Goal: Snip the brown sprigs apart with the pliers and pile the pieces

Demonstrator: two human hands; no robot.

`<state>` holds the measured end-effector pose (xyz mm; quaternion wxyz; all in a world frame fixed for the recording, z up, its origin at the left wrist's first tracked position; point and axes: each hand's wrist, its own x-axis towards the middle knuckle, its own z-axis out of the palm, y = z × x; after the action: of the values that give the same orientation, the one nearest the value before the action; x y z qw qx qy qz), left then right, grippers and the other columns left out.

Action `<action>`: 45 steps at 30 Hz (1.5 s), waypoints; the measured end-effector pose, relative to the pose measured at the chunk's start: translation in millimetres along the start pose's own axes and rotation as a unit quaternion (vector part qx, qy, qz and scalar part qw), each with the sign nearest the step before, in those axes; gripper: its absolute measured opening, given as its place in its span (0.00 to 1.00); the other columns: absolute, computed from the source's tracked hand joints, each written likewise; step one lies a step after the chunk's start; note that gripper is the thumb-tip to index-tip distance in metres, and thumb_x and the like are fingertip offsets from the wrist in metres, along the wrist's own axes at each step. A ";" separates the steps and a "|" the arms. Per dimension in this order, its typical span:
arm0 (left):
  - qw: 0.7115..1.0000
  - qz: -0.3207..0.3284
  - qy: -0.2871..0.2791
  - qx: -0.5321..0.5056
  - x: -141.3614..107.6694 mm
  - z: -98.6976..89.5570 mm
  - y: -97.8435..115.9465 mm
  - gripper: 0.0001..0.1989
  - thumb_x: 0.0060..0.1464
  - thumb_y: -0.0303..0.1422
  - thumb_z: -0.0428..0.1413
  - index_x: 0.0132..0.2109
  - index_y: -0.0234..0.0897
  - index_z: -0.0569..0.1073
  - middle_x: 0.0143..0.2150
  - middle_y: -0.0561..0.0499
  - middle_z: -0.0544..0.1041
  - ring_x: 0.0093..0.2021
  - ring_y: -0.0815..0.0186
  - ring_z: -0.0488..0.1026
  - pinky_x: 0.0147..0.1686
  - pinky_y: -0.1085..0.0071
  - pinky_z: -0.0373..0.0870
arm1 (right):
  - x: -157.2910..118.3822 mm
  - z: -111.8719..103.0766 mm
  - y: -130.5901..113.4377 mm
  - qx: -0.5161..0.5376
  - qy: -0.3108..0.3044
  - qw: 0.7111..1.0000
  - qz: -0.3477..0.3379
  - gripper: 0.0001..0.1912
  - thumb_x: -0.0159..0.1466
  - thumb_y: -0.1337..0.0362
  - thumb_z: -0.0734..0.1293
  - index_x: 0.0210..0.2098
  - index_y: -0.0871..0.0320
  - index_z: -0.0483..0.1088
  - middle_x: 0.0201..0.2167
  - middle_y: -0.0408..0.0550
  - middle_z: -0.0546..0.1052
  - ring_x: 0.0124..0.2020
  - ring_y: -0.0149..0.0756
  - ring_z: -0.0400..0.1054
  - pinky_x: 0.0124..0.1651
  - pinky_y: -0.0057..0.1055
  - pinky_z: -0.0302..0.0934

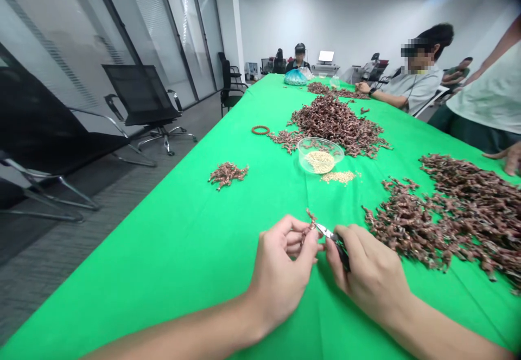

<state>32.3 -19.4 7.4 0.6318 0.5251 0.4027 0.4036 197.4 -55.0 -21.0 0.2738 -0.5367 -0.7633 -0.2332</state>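
My left hand (283,270) pinches a small copper-coloured sprig (309,225) between thumb and fingers, above the green tablecloth (175,251). My right hand (368,276) grips small black-handled snips (330,235), with their steel jaws at the sprig. The hands nearly touch. To their right lies a broad heap of copper-coloured sprigs (448,219). Ahead stands a clear plastic bowl (319,155) of pale grains, with a spill of pale grains (338,177) beside it.
A large copper-coloured heap (337,124) and a small one (227,174) lie farther along the table, near a copper ring (260,130). Co-workers surround the far end, one hand (507,158) resting at right. Black mesh chairs (140,94) stand left of the table.
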 end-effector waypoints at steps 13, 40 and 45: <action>0.971 -0.122 -0.161 -0.128 16.1 -28.8 19.1 0.14 0.58 0.37 0.60 0.44 0.30 0.81 0.41 0.43 0.82 0.40 0.63 0.80 0.40 0.73 0.73 | 3.1 0.1 10.2 0.022 0.024 0.999 -0.040 0.08 0.68 0.67 0.63 0.43 0.66 0.66 0.28 0.51 0.71 0.29 0.37 0.65 0.32 0.33 0.59; 0.971 -0.100 -0.155 -0.149 16.4 -26.7 8.7 0.13 0.51 0.31 0.67 0.44 0.31 0.82 0.42 0.45 0.83 0.37 0.68 0.79 0.38 0.76 0.75 | -2.0 -2.8 7.1 0.062 -0.003 0.998 -0.022 0.07 0.67 0.68 0.63 0.43 0.66 0.66 0.29 0.53 0.71 0.30 0.39 0.66 0.31 0.34 0.58; 0.972 -0.095 -0.152 -0.153 15.8 -25.7 5.9 0.14 0.51 0.31 0.67 0.45 0.30 0.82 0.44 0.44 0.82 0.39 0.66 0.79 0.40 0.75 0.75 | -3.8 -1.7 6.2 0.077 -0.015 0.997 -0.010 0.06 0.67 0.68 0.63 0.43 0.66 0.66 0.29 0.52 0.71 0.30 0.38 0.66 0.32 0.34 0.59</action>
<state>13.3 4.8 8.7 0.7942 0.4367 0.2833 0.3137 204.6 -56.8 -21.9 0.3010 -0.5095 -0.7883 -0.1684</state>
